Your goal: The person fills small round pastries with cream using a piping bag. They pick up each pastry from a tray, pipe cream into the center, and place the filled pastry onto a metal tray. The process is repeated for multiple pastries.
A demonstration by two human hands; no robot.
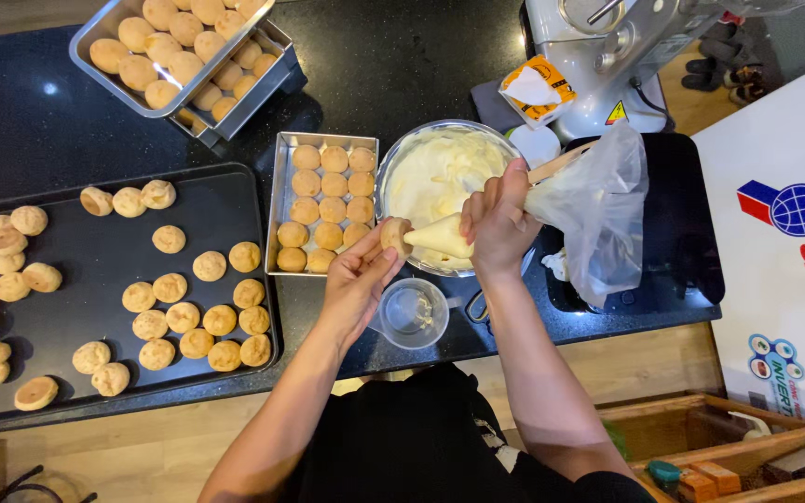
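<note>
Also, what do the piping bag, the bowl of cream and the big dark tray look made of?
Piping bag: thin clear plastic film, crinkled and see-through. Bowl: apparently stainless steel, with a shiny silvery rim. Dark tray: probably metal with a matte black coating, though the look leaves that open.

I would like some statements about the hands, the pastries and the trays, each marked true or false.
1. The left hand holds a small round golden pastry puff. True.
2. The right hand grips a metal whisk. False: it grips a clear plastic piping bag of pale cream.
3. The round metal bowl holds pale cream. True.
4. The large black flat baking tray lies on the person's right. False: it lies on the left.
5. The small rectangular metal tray holds puffs in rows. True.
</note>
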